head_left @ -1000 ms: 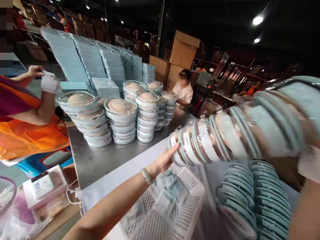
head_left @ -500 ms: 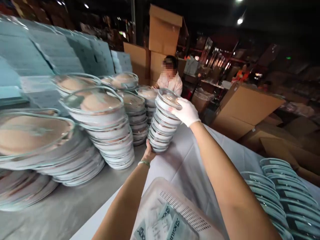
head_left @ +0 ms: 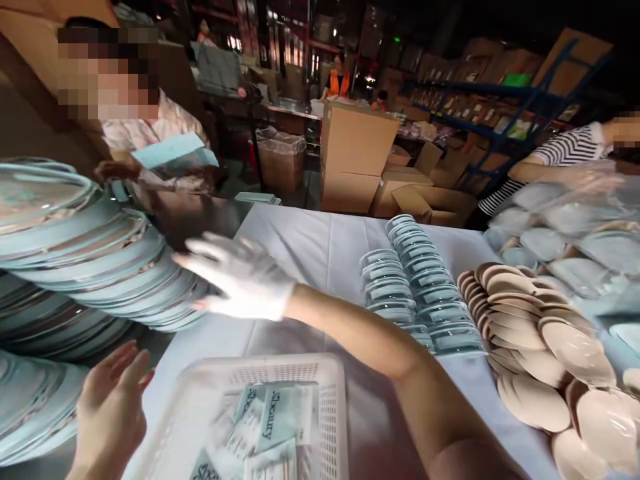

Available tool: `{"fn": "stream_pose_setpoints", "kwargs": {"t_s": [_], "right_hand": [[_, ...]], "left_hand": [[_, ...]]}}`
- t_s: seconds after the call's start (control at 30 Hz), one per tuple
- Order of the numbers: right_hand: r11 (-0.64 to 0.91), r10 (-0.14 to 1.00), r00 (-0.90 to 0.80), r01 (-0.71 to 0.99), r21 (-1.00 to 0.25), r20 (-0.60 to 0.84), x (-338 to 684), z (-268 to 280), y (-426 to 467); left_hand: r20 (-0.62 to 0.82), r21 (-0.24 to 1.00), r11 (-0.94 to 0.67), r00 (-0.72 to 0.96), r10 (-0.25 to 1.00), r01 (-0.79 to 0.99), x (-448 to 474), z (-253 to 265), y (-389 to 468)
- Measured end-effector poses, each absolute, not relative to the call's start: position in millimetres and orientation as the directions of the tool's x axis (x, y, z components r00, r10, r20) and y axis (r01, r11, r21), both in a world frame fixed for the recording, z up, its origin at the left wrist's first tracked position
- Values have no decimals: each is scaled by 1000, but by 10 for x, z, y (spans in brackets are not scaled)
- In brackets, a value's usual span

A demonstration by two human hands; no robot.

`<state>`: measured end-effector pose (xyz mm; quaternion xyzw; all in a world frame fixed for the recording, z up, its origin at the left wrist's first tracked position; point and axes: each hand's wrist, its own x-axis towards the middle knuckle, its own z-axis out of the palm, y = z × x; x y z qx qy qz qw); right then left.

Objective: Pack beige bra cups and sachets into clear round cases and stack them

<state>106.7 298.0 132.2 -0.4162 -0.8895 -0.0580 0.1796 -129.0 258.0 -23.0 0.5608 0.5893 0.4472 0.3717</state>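
My right hand [head_left: 240, 273], in a white glove with bare fingertips, reaches out over the table with its fingers spread and nothing in them. Just left of it leans a tall stack of round clear-lidded packs [head_left: 125, 267] with pale blue rims; whether the fingertips touch it I cannot tell. My bare left hand [head_left: 113, 400] is lower left, fingers loosely apart and empty, beside more stacked packs [head_left: 35, 400]. Between my arms stands a white plastic basket [head_left: 335, 363] holding printed cards [head_left: 280, 413] lettered "Sbeauty".
Rows of clear blue-tinted cases [head_left: 420, 280] stand on the white-covered table [head_left: 300, 247]. To their right lie heaped beige oval pads [head_left: 530, 320] and bagged pads [head_left: 565, 227]. One person [head_left: 165, 120] across the table holds a light blue sheet; another [head_left: 565, 147] is at right. Cardboard boxes [head_left: 357, 147] stand behind.
Both hands have let go of the stack of packs, which they gripped at top and bottom. The view has swung right, bringing the beige pads and a second nearby person into sight.
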Motion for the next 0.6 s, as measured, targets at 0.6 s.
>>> {"fn": "stream_pose_setpoints", "kwargs": {"t_s": [0.6], "right_hand": [[-264,944,324,848,-460,55,5110,434,2187]], "left_hand": [[-200,340,-521,601,773,783,2804,-143,810]]}}
